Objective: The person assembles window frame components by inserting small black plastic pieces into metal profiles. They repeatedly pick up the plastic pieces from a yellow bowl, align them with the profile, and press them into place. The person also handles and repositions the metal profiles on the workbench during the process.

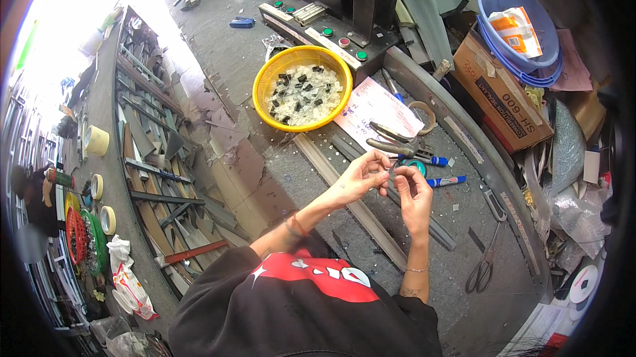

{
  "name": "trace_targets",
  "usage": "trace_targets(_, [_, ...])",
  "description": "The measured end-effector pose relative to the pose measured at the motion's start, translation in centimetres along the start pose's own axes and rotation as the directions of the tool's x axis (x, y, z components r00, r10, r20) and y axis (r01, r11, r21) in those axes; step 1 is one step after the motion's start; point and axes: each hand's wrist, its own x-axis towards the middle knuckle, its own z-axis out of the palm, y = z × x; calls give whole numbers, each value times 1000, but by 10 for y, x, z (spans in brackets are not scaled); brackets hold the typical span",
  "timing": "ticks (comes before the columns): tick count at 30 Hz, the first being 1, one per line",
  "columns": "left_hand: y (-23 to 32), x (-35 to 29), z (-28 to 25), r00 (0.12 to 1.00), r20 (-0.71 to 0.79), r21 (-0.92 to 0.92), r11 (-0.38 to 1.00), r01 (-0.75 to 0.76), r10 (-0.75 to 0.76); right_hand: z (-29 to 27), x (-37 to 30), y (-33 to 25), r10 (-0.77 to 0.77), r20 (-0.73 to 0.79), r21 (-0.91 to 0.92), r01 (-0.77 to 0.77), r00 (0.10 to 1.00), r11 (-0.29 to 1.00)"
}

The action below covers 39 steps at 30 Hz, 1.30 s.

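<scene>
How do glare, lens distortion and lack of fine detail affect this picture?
In the head view, glare bleaches the upper-left area to white; in the head view, the fisheye lens makes the grey rail at right look bowed and darkens the corners; also in the head view, the yellow basket reads clearly, but the small piece between left hand and right hand is too small to identify.

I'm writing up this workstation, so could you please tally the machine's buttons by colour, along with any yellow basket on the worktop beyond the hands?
Green buttons: 4
Red button: 1
Yellow basket: 1
Total: 6
</scene>
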Motion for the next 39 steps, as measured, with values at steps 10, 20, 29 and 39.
trace_targets(10, [-6,0,-5,1000,7,-25,1000,-15,16,13,-3,5,50,7,181,-50,999,982])
trace_targets(20, [0,2,-3,999,39,-15,1000,15,-15,12,-5,4,-10,-95,178,27,995,984])
trace_targets(29, [7,-8,13,977,1,486,854,-186,212,11,-7,38,240,162,675,-285,957,681])
trace_targets(39, [31,-3,-33,550,750,653,-283,-702,366,32,-12,34,350,301,646,-460,887,609])
